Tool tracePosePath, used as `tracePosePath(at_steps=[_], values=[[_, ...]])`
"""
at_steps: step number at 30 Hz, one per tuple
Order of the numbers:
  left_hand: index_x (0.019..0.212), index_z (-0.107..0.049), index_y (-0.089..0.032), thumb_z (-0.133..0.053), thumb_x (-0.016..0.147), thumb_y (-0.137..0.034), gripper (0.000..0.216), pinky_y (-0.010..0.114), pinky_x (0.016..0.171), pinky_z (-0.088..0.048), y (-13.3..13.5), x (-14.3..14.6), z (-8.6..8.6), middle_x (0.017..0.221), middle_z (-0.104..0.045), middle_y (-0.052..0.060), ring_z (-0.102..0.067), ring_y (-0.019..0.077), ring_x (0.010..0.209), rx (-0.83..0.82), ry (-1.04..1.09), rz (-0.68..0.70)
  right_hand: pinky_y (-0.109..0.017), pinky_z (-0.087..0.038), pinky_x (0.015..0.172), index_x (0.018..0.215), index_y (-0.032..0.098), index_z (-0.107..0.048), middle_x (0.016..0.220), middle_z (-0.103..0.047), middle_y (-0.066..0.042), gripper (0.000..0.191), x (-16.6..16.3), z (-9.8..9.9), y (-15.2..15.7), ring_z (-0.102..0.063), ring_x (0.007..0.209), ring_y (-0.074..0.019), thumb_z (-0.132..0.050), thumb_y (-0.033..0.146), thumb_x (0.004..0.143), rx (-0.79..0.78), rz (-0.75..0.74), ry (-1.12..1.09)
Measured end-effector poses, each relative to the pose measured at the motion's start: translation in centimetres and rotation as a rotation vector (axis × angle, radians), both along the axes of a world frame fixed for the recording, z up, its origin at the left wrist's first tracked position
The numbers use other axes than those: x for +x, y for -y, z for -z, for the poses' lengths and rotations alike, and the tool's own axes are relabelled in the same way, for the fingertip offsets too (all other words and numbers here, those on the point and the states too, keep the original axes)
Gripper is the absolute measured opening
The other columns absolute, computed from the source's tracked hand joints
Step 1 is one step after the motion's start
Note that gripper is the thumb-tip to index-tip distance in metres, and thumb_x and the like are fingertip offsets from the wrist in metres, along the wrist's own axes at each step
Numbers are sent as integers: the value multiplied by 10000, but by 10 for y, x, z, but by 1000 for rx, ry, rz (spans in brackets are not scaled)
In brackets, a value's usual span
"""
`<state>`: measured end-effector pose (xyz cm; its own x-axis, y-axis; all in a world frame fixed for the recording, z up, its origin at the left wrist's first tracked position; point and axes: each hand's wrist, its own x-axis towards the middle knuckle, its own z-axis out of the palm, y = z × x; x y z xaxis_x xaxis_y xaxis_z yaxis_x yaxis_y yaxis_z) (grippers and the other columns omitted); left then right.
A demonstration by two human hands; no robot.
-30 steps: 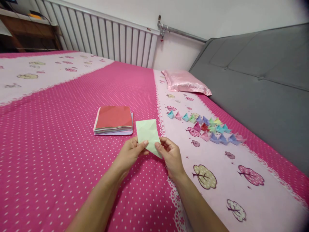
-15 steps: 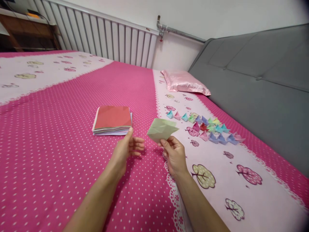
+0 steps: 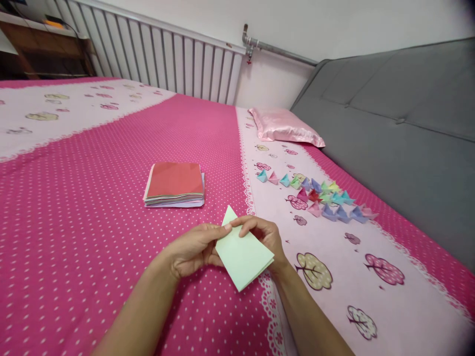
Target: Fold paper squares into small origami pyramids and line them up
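Observation:
A pale green sheet of folded paper (image 3: 245,254) is held tilted above the bed, its layers parting slightly at the lower right edge. My left hand (image 3: 200,247) pinches its left side, thumb on top and fingers underneath. From the right, my right hand (image 3: 265,235) grips the upper edge, with fingertips resting on the face of the paper; its thumb is hidden. Beyond my left hand lies a stack of coloured square paper (image 3: 174,183) with a red sheet on top. Several small folded paper boats (image 3: 313,195) in many colours stand in rows to the right.
The bed cover (image 3: 111,237) is pink with white dots and pale printed bands. A pink satin pillow (image 3: 285,126) lies near the grey padded headboard (image 3: 401,118). Behind the bed are a white radiator (image 3: 166,54), a pipe (image 3: 285,52) and a wooden table (image 3: 44,44).
My left hand has moved right and taken hold of the green paper. The paper has come nearer and turned, with its flat face now up. The stack and the boats stay put.

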<state>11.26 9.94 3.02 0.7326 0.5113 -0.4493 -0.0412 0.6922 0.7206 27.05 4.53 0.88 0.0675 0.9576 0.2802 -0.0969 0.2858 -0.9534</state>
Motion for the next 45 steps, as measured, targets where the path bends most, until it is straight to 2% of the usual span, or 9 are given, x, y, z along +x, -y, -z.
tracePosePath(at_steps=[5, 8, 11, 14, 18, 26, 34, 41, 45], values=[[858, -660, -75, -612, 740, -235, 205, 241, 652, -540, 1, 0, 1, 781, -694, 98, -640, 141, 683, 45, -3, 45, -318, -460, 766, 737, 218, -666, 1014, -643, -44, 138, 1, 0, -2, -596, 924, -215, -708, 154, 623, 4, 26, 26], [915, -651, -77, -602, 747, -209, 219, 258, 717, -530, 0, 2, 3, 852, -696, 119, -646, 157, 752, 66, 14, 39, -325, -441, 829, 831, 242, -664, 1174, -561, -42, 192, 1, 1, -4, -534, 1057, -221, -659, 139, 669, 53, 67, 57], [917, -649, -82, -580, 759, -176, 196, 258, 751, -524, -2, 4, 4, 878, -697, 120, -647, 155, 774, 92, 11, -127, -339, -394, 919, 969, 260, -632, 1312, -433, -38, 323, 1, 4, -7, -432, 1180, -222, -619, 108, 683, 103, 151, 149], [899, -653, -103, -565, 762, -150, 169, 227, 716, -533, -5, 5, 3, 899, -699, 101, -648, 142, 769, 105, -8, -339, -351, -352, 975, 1019, 259, -608, 1313, -422, -41, 370, 0, 7, -9, -372, 1230, -212, -574, 83, 695, 116, 189, 232], [890, -655, -105, -566, 758, -145, 164, 224, 686, -544, -8, 5, 2, 933, -694, 102, -651, 149, 773, 73, -13, -411, -369, -339, 993, 1080, 273, -575, 1336, -377, -40, 417, -1, 8, -9, -356, 1237, -211, -566, 83, 708, 132, 271, 327], [898, -647, -89, -545, 769, -140, 172, 235, 713, -543, -7, 6, 3, 903, -697, 109, -654, 157, 785, 79, 0, -388, -422, -300, 1012, 858, 315, -690, 1422, -234, 53, 289, -1, 8, -5, -299, 1258, -228, -606, 82, 709, 177, 307, 537], [896, -644, -96, -535, 777, -148, 170, 227, 689, -539, -5, 4, 3, 868, -699, 103, -654, 152, 741, 111, 9, -313, -449, -277, 1010, 833, 345, -697, 1432, -227, 66, 204, 0, 7, -5, -284, 1260, -242, -682, 201, 689, 205, 308, 650], [874, -650, -108, -527, 789, -152, 156, 175, 629, -517, -6, 4, 2, 854, -702, 94, -642, 115, 695, 119, -11, -285, -425, -294, 996, 855, 330, -698, 1395, -318, 15, 171, 3, 7, -6, -353, 1221, -239, -676, 256, 703, 159, 276, 588], [930, -647, -115, -547, 784, -189, 192, 195, 675, -513, -5, 3, 2, 927, -692, 103, -645, 138, 775, 155, 4, -209, -379, -354, 952, 821, 264, -705, 1239, -494, -48, 122, 1, 6, -8, -464, 1122, -224, -667, 306, 712, 138, 257, 477]])
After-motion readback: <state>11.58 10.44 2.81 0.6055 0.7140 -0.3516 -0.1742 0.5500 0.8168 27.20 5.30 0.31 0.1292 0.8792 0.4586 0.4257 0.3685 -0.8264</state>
